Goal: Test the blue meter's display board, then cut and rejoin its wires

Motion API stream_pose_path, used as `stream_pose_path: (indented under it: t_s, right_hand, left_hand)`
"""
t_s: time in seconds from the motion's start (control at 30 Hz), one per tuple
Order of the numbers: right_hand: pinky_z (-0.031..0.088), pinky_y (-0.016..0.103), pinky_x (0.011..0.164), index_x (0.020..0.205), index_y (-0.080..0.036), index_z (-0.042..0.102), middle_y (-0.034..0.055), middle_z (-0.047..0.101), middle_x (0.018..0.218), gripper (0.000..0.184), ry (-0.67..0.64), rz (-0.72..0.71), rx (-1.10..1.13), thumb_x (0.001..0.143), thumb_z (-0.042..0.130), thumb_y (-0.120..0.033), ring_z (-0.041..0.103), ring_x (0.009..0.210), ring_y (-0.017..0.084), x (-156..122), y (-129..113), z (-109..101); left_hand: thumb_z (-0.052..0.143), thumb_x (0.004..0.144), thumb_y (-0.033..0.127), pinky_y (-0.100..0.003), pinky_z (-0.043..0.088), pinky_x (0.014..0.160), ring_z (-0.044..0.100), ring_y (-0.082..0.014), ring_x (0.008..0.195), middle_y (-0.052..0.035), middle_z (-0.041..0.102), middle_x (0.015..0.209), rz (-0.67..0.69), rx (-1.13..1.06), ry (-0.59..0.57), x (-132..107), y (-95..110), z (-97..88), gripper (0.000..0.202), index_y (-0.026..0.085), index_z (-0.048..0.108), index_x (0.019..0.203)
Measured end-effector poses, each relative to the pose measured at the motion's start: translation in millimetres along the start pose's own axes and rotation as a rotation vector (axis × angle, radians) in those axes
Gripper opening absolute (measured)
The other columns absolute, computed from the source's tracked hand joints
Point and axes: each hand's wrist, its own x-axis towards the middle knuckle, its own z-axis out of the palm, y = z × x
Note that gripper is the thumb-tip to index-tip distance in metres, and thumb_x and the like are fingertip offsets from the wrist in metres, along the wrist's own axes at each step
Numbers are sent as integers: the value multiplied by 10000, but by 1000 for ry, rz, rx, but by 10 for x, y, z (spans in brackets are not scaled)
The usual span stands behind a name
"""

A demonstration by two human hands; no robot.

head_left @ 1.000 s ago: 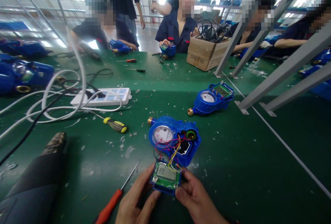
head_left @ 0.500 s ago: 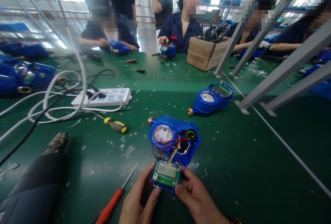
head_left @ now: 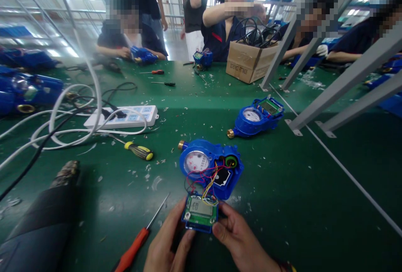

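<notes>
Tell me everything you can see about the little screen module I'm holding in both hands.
The display module is a small green circuit board with a grey LCD showing dark digits, seated in a blue plastic frame. It faces up toward the camera. The left hand grips its left edge and the right hand its right corner. Red, yellow and black wires run from its top edge into the open blue meter lying just beyond it on the green table.

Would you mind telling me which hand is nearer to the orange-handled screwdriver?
Left. The left hand grips the display module just right of the orange-handled screwdriver; the right hand grips the module's far side.
</notes>
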Motion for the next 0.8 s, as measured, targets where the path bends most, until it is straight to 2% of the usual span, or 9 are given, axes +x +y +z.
stream_pose_path:
  t_s: [0.23,0.33,0.43,0.5,0.63,0.7,0.8]
  right_hand:
    - [447,314,832,1216,-172,479,87,682,1004,452,-27,-6,11,822,632,-333,640,905,191,-6,1,-14]
    - [453,319,830,1208,-172,483,85,685,991,450,-31,-5,20,817,637,-336,644,894,191,-11,-7,-11]
    - [444,330,854,1204,-173,490,84,685,993,447,-26,-3,38,814,642,-331,643,899,190,-8,-1,-13]
    - [435,337,872,1208,-176,493,84,686,991,444,-14,-3,51,818,639,-330,645,899,187,-3,4,-14]
    - [422,357,899,1203,-179,525,95,675,1024,435,-65,-1,105,815,640,-342,631,941,199,-17,-17,-10]
    - [415,358,914,1174,-182,562,93,669,1042,381,-80,15,164,831,621,-335,616,972,201,-38,-42,-9]
    - [421,349,915,1128,-188,604,80,674,1035,284,-50,72,269,868,571,-298,607,987,190,-59,-70,-21]
  left_hand:
    - [535,835,248,-283,403,1004,490,-184,1185,7,522,1299,34,-10,-11,-3,20,-27,482,312,417,1298]
    - [523,842,274,-285,363,1038,477,-180,1196,11,527,1290,-30,-96,34,-19,70,14,438,311,452,1272]
    - [548,819,322,-326,337,1058,457,-216,1210,-19,541,1269,-149,-235,49,-7,150,30,400,265,523,1214]
    - [600,779,343,-336,385,1019,463,-250,1201,-43,558,1248,-292,-451,30,31,196,5,406,238,560,1170]
    - [548,808,380,-344,494,861,552,-275,1083,-94,624,1135,-627,-1142,-57,149,240,-81,358,203,596,1116]
    - [508,840,343,-367,490,859,581,-261,1030,-97,647,1074,-715,-1370,-92,199,255,-98,301,197,620,1078]
    - [524,838,254,-367,480,876,601,-236,986,-92,654,1046,-753,-1507,-146,245,305,-83,244,186,638,1043]
